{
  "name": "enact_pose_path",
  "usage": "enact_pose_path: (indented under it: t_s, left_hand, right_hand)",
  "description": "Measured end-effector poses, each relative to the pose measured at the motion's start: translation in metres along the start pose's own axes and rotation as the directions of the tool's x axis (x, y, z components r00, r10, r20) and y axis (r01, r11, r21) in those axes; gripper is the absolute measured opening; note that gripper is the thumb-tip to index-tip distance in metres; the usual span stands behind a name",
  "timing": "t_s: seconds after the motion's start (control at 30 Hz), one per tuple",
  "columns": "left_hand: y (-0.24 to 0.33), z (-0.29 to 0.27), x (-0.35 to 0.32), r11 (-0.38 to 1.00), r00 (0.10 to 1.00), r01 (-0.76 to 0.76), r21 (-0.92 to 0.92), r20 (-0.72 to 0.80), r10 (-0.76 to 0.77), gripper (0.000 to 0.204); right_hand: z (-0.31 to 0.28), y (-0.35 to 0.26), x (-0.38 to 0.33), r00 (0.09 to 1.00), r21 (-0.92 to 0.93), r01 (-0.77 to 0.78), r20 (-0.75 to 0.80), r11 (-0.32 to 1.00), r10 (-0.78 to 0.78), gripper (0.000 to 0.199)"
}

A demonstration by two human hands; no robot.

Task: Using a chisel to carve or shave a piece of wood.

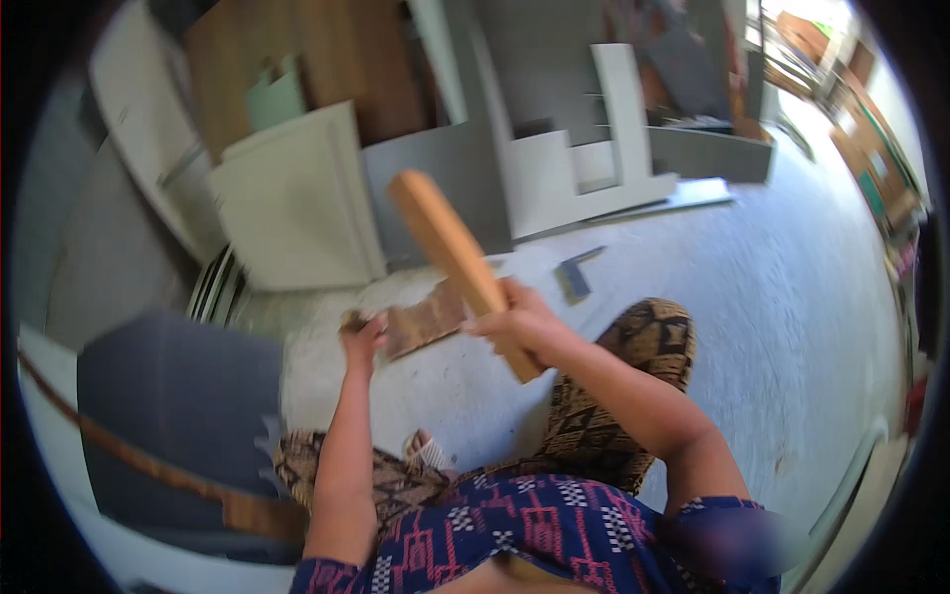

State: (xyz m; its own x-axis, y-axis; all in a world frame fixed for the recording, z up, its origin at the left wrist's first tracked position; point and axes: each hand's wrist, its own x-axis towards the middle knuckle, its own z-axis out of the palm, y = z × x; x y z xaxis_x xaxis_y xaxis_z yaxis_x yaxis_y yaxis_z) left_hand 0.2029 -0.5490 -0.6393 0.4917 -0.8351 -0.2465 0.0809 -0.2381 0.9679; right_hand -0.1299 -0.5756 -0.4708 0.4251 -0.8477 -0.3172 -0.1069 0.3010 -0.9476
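Note:
My right hand (520, 322) is wrapped round a long, light-brown wooden bar (445, 238), gripping it near its lower end. The bar is raised and tilted, its far end pointing up and to the left. Ahead on the left, my left hand (366, 335) is closed on something small and brownish that I cannot make out. Right beside that hand is a flat brown wooden board (427, 319) with an uneven edge. The raised bar hides part of the board's right end.
An angled metal piece (576, 274) lies on the pale floor (772, 346) to the right. White and grey panels (297, 198) lean across the back. A dark grey sheet (168, 416) stands at the left, near a long brown strip (148, 455). Cardboard (871, 158) leans at the far right.

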Motion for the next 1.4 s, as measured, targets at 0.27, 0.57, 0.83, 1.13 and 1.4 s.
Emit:
enact_pose_path:
  t_s: [0.27, 0.57, 0.83, 1.13, 1.4]
  left_hand:
    - [0.017, 0.015, 0.004, 0.998, 1.000, 0.010, 0.068, -0.006, -0.010, 0.031]
    - [0.017, 0.025, -0.007, 1.000, 1.000, -0.007, -0.018, -0.024, 0.006, 0.020]
    - [-0.032, 0.032, 0.023, 0.982, 0.978, -0.164, 0.096, -0.116, 0.174, 0.038]
    - [-0.007, 0.036, 0.007, 0.950, 0.950, -0.293, 0.105, -0.078, 0.301, 0.036]
    - [0.003, 0.045, 0.004, 0.975, 0.989, -0.092, 0.202, -0.095, 0.113, 0.031]
  right_hand:
    - [0.005, -0.011, 0.000, 0.999, -0.146, 0.029, -0.023, 0.989, -0.033, 0.077]
    - [0.021, -0.007, 0.007, 0.998, -0.292, 0.065, 0.029, 0.954, -0.059, 0.088]
    - [0.039, 0.001, 0.001, 0.966, -0.489, 0.236, 0.024, 0.840, -0.257, 0.091]
    - [0.058, 0.025, 0.022, 0.980, -0.807, 0.197, 0.178, 0.557, -0.090, 0.080]
    - [0.064, 0.028, 0.015, 0.926, -0.547, 0.368, 0.143, 0.752, -0.349, 0.087]
